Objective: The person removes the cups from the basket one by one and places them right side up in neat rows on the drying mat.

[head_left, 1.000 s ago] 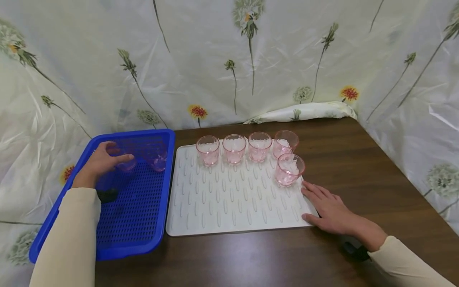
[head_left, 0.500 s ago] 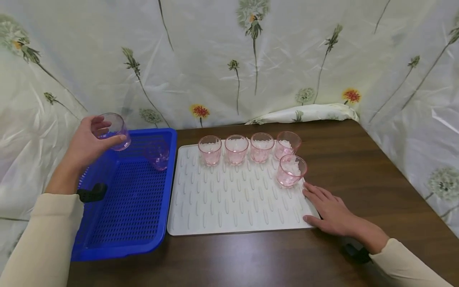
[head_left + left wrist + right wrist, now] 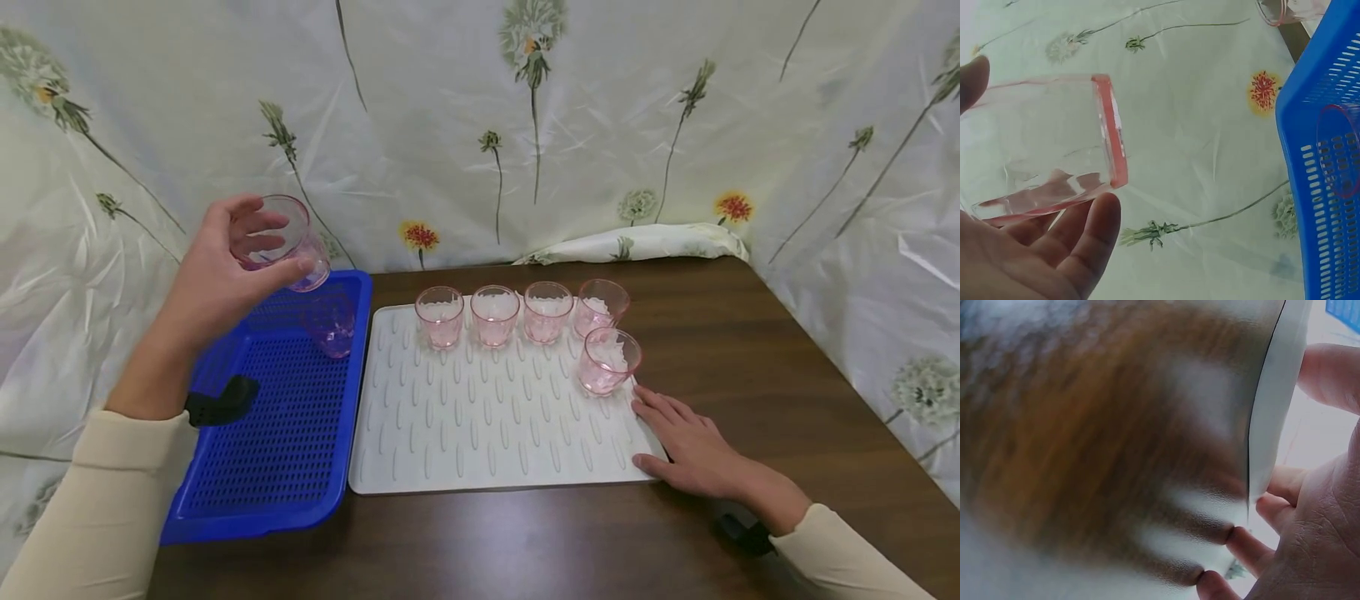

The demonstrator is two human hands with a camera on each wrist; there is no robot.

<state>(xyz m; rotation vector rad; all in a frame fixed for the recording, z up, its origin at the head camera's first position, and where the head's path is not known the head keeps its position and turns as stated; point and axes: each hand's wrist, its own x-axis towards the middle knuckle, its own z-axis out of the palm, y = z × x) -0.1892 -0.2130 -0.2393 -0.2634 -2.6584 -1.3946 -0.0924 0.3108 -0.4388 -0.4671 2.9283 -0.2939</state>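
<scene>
My left hand point(image 3: 213, 287) grips a pink-tinted drinking glass point(image 3: 309, 254) in the air over the back of the blue basket point(image 3: 341, 467). In the left wrist view the glass point(image 3: 1047, 137) lies tilted between thumb and fingers, its thick pink end towards the basket. Another pink glass point(image 3: 330, 329) leans in the basket's back right corner. Several pink glasses stand on the white ridged mat point(image 3: 465, 425): a row along the back, and one nearer glass point(image 3: 609, 362) at the right. My right hand point(image 3: 693, 450) lies flattish on the table, fingertips at the mat's right edge.
The brown wooden table point(image 3: 525, 542) extends in front and to the right. Flower-printed sheeting point(image 3: 420, 125) hangs behind and at both sides, with a rolled fold point(image 3: 637, 243) along the table's back edge. The basket stands close beside the mat's left edge.
My left hand has lifted a glass out of the basket, then moved up and to the right with it. The right hand and the glasses on the mat have stayed put.
</scene>
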